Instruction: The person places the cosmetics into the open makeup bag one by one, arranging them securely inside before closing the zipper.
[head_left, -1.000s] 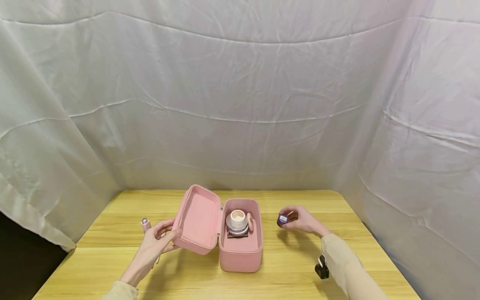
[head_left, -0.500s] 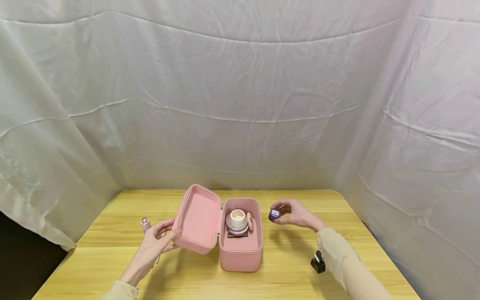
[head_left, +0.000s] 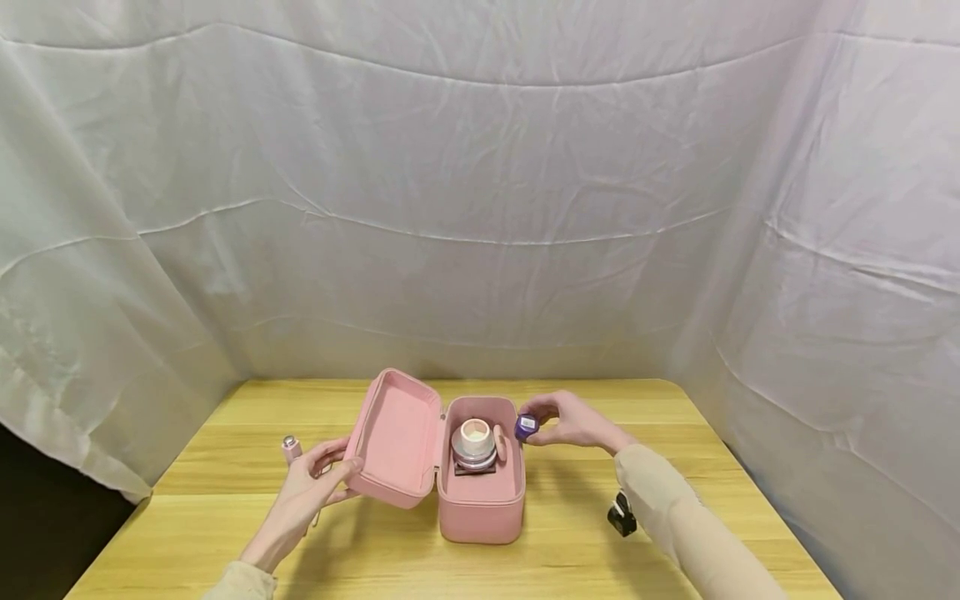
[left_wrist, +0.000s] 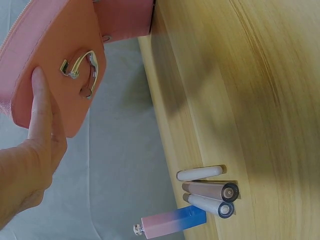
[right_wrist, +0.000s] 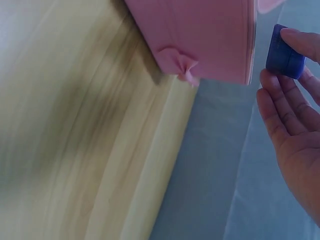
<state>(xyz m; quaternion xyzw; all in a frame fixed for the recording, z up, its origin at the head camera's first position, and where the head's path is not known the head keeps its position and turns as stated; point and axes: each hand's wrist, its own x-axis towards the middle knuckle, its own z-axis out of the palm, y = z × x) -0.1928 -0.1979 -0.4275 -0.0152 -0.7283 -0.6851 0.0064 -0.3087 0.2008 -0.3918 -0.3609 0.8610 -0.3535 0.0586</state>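
Observation:
A pink cosmetic case point(head_left: 482, 523) stands on the table with its lid point(head_left: 399, 433) swung out to the left. My left hand point(head_left: 309, 483) grips the lid's outer edge, thumb in front and fingers against the back, near a gold-coloured handle point(left_wrist: 80, 65). Between thumb and fingertips, my right hand point(head_left: 573, 419) pinches a small purple-blue container point(head_left: 527, 427) with a white label, right at the case's right rim. Inside the case, a small pale jar point(head_left: 475, 434) sits on a wider silvery round piece point(head_left: 474, 459), beside a pink oval item point(head_left: 500, 443).
Behind the lid, several tubes lie on the table, among them a brown one point(left_wrist: 210, 191) and a pink-to-blue one point(left_wrist: 170, 222). A pink bow point(right_wrist: 181, 64) sticks out from the case's side. Pale fabric point(head_left: 480, 208) hangs behind and beside the wooden table point(head_left: 585, 542).
My right hand has carried the purple-blue container leftward, from out over the table to the case's right rim. The left hand and the lid have stayed still.

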